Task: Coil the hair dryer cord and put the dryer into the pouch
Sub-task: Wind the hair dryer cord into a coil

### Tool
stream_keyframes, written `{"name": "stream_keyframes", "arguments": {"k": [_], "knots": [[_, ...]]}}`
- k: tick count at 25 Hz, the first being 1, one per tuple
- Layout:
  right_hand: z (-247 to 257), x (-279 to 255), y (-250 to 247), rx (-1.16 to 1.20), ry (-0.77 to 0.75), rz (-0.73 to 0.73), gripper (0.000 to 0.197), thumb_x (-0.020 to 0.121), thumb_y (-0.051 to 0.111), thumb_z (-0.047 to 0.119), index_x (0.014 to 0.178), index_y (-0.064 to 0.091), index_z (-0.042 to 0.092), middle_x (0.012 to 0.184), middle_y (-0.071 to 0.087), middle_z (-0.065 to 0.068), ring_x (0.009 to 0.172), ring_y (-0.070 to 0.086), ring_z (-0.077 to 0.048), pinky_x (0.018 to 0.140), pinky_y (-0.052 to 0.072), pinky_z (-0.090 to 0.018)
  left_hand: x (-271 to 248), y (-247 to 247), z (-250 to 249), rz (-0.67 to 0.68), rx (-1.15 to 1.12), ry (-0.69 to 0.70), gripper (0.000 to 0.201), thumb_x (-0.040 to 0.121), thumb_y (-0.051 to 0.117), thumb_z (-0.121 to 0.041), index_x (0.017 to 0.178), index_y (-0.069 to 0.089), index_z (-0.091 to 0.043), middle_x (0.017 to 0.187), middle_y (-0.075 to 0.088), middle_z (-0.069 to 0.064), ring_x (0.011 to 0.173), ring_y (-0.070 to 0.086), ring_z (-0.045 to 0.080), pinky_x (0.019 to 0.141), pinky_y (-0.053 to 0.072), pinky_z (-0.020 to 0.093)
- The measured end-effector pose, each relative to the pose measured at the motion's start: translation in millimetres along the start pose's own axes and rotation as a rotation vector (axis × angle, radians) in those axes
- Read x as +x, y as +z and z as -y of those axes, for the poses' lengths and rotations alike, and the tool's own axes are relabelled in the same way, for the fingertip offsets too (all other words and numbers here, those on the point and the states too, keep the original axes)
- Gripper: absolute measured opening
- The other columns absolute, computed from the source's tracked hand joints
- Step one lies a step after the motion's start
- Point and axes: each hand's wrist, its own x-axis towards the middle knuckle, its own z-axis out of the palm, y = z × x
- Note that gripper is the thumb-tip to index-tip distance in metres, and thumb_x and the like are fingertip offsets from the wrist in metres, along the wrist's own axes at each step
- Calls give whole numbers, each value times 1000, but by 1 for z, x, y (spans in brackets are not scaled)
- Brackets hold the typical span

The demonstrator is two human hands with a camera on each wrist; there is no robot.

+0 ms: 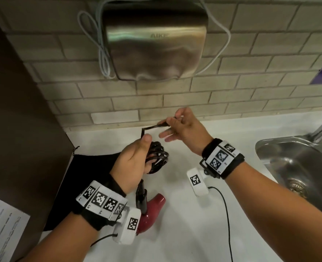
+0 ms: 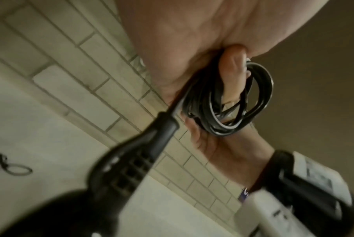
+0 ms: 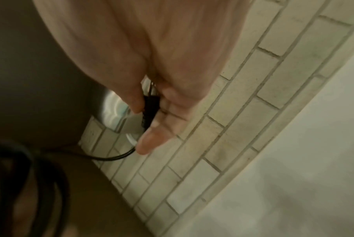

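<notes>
While the left hand (image 1: pixel 132 163) curls its grip round the coil (image 1: pixel 157 157) of black cord, thumb pressing the loops against the fingers, the right hand (image 1: pixel 182 127) pinches the plug (image 1: pixel 163 126) end between thumb and forefinger, its other fingers spread loose. A short run of cord spans the two hands. The hair dryer (image 1: pixel 149 212), dark red with a black handle, hangs or rests low below the left wrist, above the white worktop (image 1: pixel 175 233); contact cannot be confirmed. The black pouch (image 1: pixel 77 186) lies flat on the worktop to the left, beside the left forearm. The cord appears springy and smooth, so loops are likely to slip open unless held across all turns; the dryer looks rigid and light, best taken by the handle. The pouch is limp cloth and will probably need its mouth held open. Only the left wrist view shows the strain relief (image 2: pixel 166 126) joining cord to handle; only the right wrist view shows the plug body (image 3: pixel 149 105) inside the pinch.
</notes>
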Motion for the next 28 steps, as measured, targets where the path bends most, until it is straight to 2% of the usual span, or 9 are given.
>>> {"name": "stream_keyframes", "arguments": {"k": [3,6,11,13,16,19,21,25,28], "knots": [[-11,-9,14,-273,67,45,11,108,46,19,108,52,10,76,64,-2,55,55,-5,59,42,-25,12,0,-8,-2,-118,-45,66,91,37,-71,87,57,-8,53,37,-2,46,24,12,48,14,31],[-10,-21,37,152,253,-56,22,103,46,12,102,66,2,82,63,-14,69,59,-19,60,47,-28,22,1,-12,-17,-235,-95,79,82,39,-81,81,58,-4,53,34,-5,45,21,12,52,11,32],[-12,-37,52,571,335,118,31,105,55,29,126,63,6,111,69,-19,106,66,-32,97,56,-51,29,-6,-4,-73,-351,-122,54,87,62,-65,82,63,-11,58,31,-5,46,22,8,57,22,26],[-11,-40,54,486,296,171,43,103,59,40,127,63,5,109,68,-16,101,69,-27,101,56,-49,28,-8,0,-120,-333,-138,58,88,62,-63,81,62,-6,58,33,-2,44,28,10,62,31,30],[-13,-41,58,345,158,158,31,96,69,13,123,55,7,102,70,-14,91,72,-25,94,59,-43,27,-3,0,-131,-325,-140,75,84,68,-61,98,67,13,69,61,18,58,64,21,70,55,35],[-18,-34,56,145,24,0,24,96,62,-2,119,57,3,93,73,-14,82,73,-22,80,61,-38,29,-3,-1,-53,-333,-88,22,95,68,-20,89,70,2,64,66,4,49,59,5,58,51,19],[-17,-33,56,-19,-24,-81,23,96,62,2,118,57,8,95,74,-15,82,72,-21,78,62,-39,30,-2,-1,-27,-369,-82,14,90,63,-3,96,67,9,65,62,3,44,48,1,55,42,18],[-6,-33,50,-155,-34,-1,32,97,57,2,125,44,12,82,74,-7,72,72,-18,75,63,-42,31,6,7,-182,-265,-35,9,101,56,-6,106,59,1,69,72,-6,53,64,2,55,50,18],[2,-32,49,-498,-98,42,42,94,58,7,131,42,17,109,64,-9,81,66,-21,69,58,-31,33,7,15,-303,32,-32,14,95,62,-29,103,64,-17,90,77,3,82,75,17,70,59,33]]}}
